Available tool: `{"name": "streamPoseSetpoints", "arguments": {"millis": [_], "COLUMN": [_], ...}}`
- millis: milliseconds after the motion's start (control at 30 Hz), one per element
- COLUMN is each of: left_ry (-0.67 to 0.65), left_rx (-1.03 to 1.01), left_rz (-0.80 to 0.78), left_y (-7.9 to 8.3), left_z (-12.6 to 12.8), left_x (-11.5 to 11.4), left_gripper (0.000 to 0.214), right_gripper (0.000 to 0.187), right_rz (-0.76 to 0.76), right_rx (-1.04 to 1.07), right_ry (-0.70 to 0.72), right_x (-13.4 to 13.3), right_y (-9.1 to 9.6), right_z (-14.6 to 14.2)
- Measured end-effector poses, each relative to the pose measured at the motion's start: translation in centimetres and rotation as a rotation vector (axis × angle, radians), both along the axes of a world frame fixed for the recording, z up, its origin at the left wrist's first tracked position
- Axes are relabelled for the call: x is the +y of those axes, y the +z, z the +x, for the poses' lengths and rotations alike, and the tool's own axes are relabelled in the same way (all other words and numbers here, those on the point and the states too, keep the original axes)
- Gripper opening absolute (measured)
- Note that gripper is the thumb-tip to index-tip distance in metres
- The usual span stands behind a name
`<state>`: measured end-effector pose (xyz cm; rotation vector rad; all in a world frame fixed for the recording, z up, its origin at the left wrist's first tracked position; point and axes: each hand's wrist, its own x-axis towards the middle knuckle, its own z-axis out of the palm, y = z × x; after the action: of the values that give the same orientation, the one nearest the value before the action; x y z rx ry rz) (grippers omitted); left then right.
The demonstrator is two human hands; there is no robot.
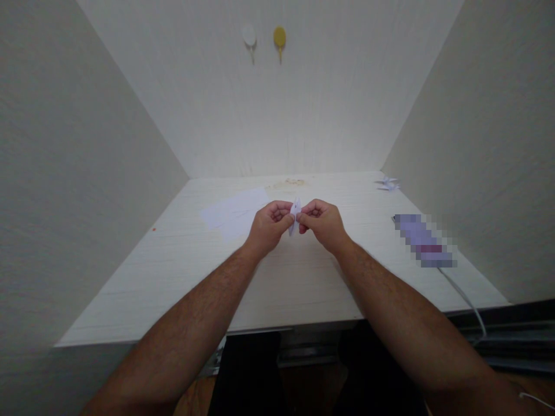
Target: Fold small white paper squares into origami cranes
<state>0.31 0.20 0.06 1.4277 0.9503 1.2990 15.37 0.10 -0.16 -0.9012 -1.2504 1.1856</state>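
Note:
A small piece of folded white paper [295, 209] is held upright between my two hands, above the middle of the white desk. My left hand [272, 224] pinches its left side between thumb and fingers. From the other side, the thumb and fingers of my right hand [319, 222] grip it as well. The paper is narrow and pointed at its ends; its inner folds are too small to make out. Flat white paper sheets [234, 212] lie on the desk just left of my left hand.
At the back right corner sit small folded paper shapes [389, 184]. A blurred-out phone-like device [422, 240] lies at the right, with a white cable [466, 297] running over the desk edge. Walls enclose three sides; a white hook [249, 36] and a yellow hook [280, 37] are on the back one.

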Motion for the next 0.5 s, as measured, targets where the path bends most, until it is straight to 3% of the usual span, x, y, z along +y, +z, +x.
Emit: {"name": "streamPoseSetpoints", "arguments": {"millis": [300, 500], "left_ry": [0.186, 0.207], "left_rx": [0.050, 0.072], "left_rz": [0.038, 0.078], "left_y": [-0.68, -0.72], "left_z": [0.53, 0.52], "left_x": [0.16, 0.05], "left_gripper": [0.028, 0.032], "right_gripper": [0.032, 0.033], "right_rz": [-0.014, -0.012], "right_rx": [-0.008, 0.001], "right_ry": [-0.001, 0.002], "right_x": [-0.12, -0.09], "right_y": [-0.08, -0.10], "right_z": [-0.36, -0.39]}}
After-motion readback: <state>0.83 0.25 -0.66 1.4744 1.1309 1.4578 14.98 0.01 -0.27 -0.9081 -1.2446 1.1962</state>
